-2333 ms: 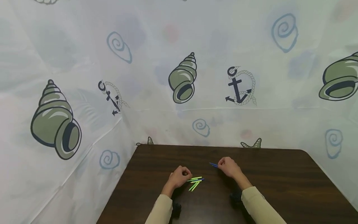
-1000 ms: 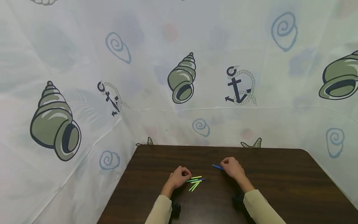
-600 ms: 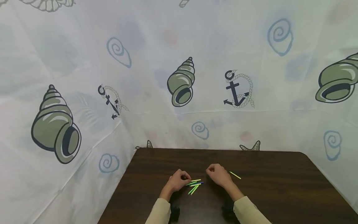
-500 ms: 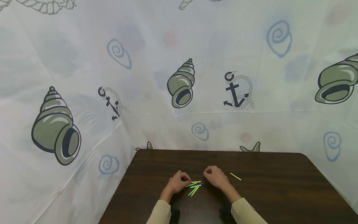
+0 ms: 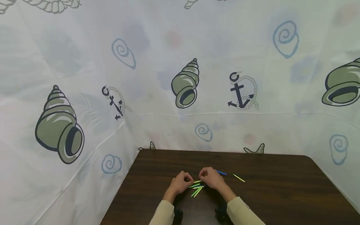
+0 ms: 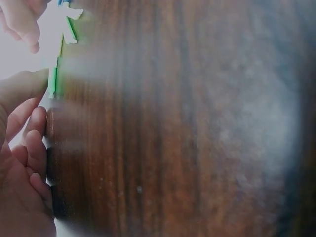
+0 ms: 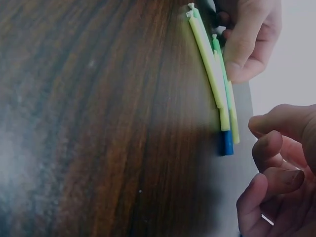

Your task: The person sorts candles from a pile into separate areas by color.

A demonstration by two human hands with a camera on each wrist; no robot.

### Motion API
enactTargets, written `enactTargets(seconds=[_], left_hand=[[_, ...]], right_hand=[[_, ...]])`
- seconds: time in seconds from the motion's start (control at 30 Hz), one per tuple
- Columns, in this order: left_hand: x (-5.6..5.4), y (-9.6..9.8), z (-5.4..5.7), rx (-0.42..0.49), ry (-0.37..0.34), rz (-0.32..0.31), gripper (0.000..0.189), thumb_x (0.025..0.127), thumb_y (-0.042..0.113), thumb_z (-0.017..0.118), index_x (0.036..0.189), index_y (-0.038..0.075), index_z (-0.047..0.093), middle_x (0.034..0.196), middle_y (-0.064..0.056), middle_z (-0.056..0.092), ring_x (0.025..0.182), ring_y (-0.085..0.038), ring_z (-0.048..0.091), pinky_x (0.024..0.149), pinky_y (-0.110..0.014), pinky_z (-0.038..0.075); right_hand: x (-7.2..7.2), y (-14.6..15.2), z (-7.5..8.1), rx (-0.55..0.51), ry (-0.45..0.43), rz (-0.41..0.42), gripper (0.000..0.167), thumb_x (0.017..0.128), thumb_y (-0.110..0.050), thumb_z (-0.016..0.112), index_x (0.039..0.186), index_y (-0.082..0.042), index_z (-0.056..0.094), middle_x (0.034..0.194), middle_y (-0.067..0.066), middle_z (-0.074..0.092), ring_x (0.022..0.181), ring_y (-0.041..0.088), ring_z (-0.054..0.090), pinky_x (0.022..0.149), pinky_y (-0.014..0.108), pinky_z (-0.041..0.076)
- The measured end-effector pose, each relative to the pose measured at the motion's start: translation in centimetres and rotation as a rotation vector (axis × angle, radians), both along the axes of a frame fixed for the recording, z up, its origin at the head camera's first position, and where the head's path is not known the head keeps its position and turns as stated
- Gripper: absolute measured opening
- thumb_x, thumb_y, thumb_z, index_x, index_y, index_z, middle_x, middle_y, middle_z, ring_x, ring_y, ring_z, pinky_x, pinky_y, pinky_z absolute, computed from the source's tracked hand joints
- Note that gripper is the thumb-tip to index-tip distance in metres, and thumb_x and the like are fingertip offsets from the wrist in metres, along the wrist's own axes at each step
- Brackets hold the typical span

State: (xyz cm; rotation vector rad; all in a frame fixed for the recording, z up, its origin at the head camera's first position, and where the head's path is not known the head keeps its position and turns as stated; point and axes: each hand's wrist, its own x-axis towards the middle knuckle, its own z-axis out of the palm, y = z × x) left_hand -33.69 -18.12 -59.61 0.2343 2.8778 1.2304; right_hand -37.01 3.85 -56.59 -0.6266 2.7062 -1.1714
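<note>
Several small yellow, green and blue candles, their white wicks showing close up, lie in a loose pile between my hands. My left hand (image 5: 180, 184) pinches the end of a yellow candle (image 7: 234, 118) at the far side of the pile, and its thumb is close against a green candle (image 6: 53, 81). On the other side, my right hand (image 5: 212, 178) holds nothing; its fingers are loosely bent, and its index fingertip (image 7: 256, 126) is near the yellow candle. A blue candle end (image 7: 227, 143) sticks out of the pile toward the right hand.
Behind the right hand lie blue candles (image 5: 222, 172), partly hidden by it. A single yellow candle (image 5: 238, 178) lies farther right on the dark wooden table (image 5: 275, 187). A curtain (image 5: 152, 87) printed with shells and anchors hangs behind the far edge.
My right hand has let go of the blue candles and moved left to the pile. They and the single yellow candle now show to its right. The left hand has stayed in place.
</note>
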Motion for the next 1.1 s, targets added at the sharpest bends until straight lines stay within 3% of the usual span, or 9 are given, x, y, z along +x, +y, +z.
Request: enactTargets(seconds=[0.27, 0.47, 0.6, 0.83, 1.0, 1.1], left_hand=[[0.7, 0.5, 1.6, -0.011, -0.019, 0.007, 0.012, 0.103, 0.027, 0.073, 0.092, 0.021, 0.073, 0.103, -0.001, 0.058, 0.085, -0.019, 0.053, 0.087, -0.049, 0.04], [-0.3, 0.6, 0.5, -0.017, -0.064, 0.038, 0.012, 0.103, 0.026, 0.073, 0.091, 0.024, 0.071, 0.101, 0.003, 0.057, 0.086, -0.017, 0.054, 0.09, -0.047, 0.038], [-0.7, 0.4, -0.4, -0.002, -0.042, 0.034, 0.013, 0.102, 0.023, 0.073, 0.09, 0.022, 0.071, 0.099, 0.002, 0.057, 0.084, -0.019, 0.053, 0.088, -0.049, 0.038], [0.0, 0.9, 0.8, -0.016, -0.045, 0.035, 0.013, 0.104, 0.026, 0.071, 0.092, 0.022, 0.07, 0.101, 0.001, 0.058, 0.084, -0.018, 0.053, 0.092, -0.049, 0.038], [-0.3, 0.9, 0.2, -0.015, -0.033, 0.049, 0.01, 0.104, 0.025, 0.072, 0.094, 0.023, 0.071, 0.102, 0.003, 0.058, 0.085, -0.016, 0.053, 0.093, -0.051, 0.038], [-0.2, 0.7, 0.5, -0.023, -0.03, 0.042, 0.008, 0.103, 0.024, 0.073, 0.096, 0.021, 0.071, 0.101, 0.001, 0.059, 0.085, -0.017, 0.054, 0.091, -0.05, 0.038]], right_hand=[[-0.6, 0.0, -0.7, 0.018, -0.025, 0.037, 0.01, 0.102, -0.02, 0.071, 0.102, -0.013, 0.079, 0.09, -0.002, 0.07, 0.073, 0.015, 0.057, 0.065, 0.035, 0.046], [-0.9, 0.3, -0.8, -0.002, -0.027, 0.08, 0.009, 0.101, -0.015, 0.072, 0.098, -0.011, 0.079, 0.086, -0.001, 0.068, 0.069, 0.015, 0.055, 0.062, 0.033, 0.045], [-0.7, 0.7, -0.7, -0.015, -0.027, 0.139, 0.008, 0.099, -0.012, 0.072, 0.096, -0.008, 0.079, 0.086, 0.001, 0.069, 0.068, 0.015, 0.054, 0.061, 0.031, 0.044], [-1.1, 0.8, -0.7, 0.002, -0.046, 0.143, 0.007, 0.098, -0.009, 0.073, 0.095, -0.006, 0.079, 0.081, 0.0, 0.068, 0.067, 0.015, 0.054, 0.062, 0.032, 0.045], [-1.4, 0.6, -0.7, 0.037, -0.074, 0.132, 0.007, 0.097, -0.01, 0.072, 0.095, -0.007, 0.078, 0.082, -0.001, 0.065, 0.066, 0.014, 0.052, 0.06, 0.03, 0.043], [-1.7, 0.4, -0.6, 0.04, -0.099, 0.169, 0.009, 0.097, -0.008, 0.071, 0.094, -0.005, 0.078, 0.081, -0.001, 0.065, 0.065, 0.012, 0.051, 0.061, 0.029, 0.043]])
